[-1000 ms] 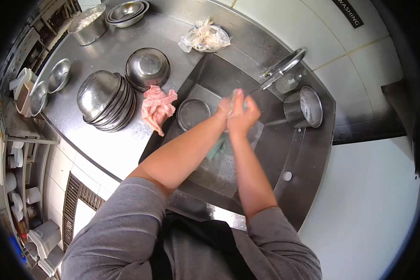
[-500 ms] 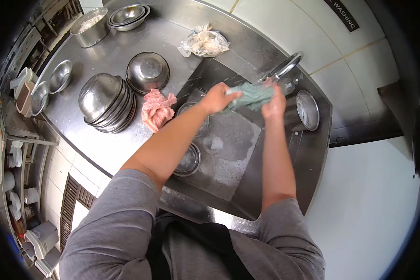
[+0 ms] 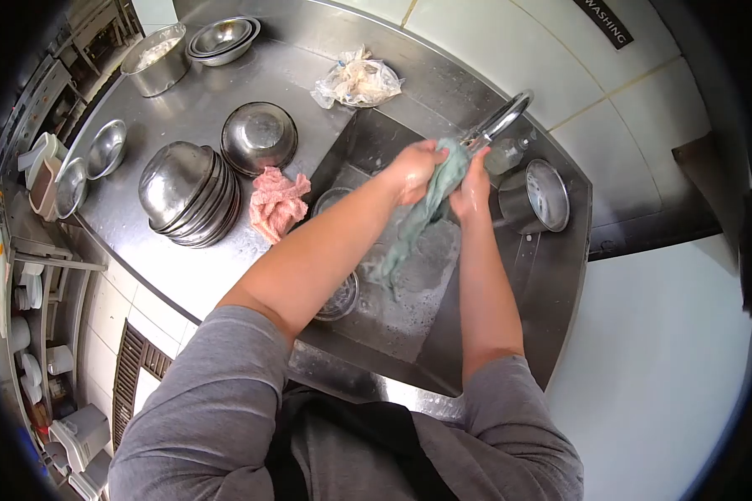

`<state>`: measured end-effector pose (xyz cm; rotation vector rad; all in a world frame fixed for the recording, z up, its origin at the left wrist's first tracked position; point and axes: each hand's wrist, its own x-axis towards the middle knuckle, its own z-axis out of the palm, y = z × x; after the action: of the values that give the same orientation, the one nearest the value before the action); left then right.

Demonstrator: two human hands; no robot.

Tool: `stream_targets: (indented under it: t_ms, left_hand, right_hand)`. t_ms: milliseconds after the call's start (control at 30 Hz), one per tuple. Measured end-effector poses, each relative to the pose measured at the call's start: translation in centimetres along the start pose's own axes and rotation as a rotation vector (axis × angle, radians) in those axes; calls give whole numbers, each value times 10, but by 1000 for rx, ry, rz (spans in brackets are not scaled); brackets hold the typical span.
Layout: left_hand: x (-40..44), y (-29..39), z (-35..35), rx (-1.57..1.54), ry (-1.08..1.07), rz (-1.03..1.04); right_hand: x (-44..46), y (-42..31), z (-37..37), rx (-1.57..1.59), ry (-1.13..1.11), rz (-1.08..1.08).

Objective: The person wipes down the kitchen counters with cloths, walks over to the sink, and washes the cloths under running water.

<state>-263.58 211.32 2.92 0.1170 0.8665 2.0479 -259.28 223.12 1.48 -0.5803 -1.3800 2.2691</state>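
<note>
Between two curled hands (image 3: 415,173), one green cloth (image 3: 430,207) is pinched. Beyond them, rightward, "WASHING" is printed on one black sign (image 3: 607,22).

The grey shirt (image 3: 200,380) has short, creased sleeves (image 3: 518,417) with hemmed cuffs; a broad black strap (image 3: 426,459) overlies its front.

Wall: large pale tiles (image 3: 560,58), yellowish grout; black sign (image 3: 607,21) high up, "WASHING" legible, cut by frame edge.
Tabletop: stainless steel (image 3: 184,117), raised back edge, curved by lens.
Floor: white tile (image 3: 109,296), dark slatted grate (image 3: 128,367) set in.
Left side: metal shelving (image 3: 58,260), stocked.
Right: smooth pale surface (image 3: 643,334).
Light: bright, strong glare on steel.
</note>
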Motion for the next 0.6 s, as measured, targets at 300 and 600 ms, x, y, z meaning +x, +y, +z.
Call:
stream_targets:
  t_ms: [300,600]
  left_hand:
    - [3,23,-89,1045,221,625]
    - [6,-39,-36,1051,506,361]
  right_hand:
    - [-8,0,-28,-906,-472,134]
    - [-34,-7,6,445,84,63]
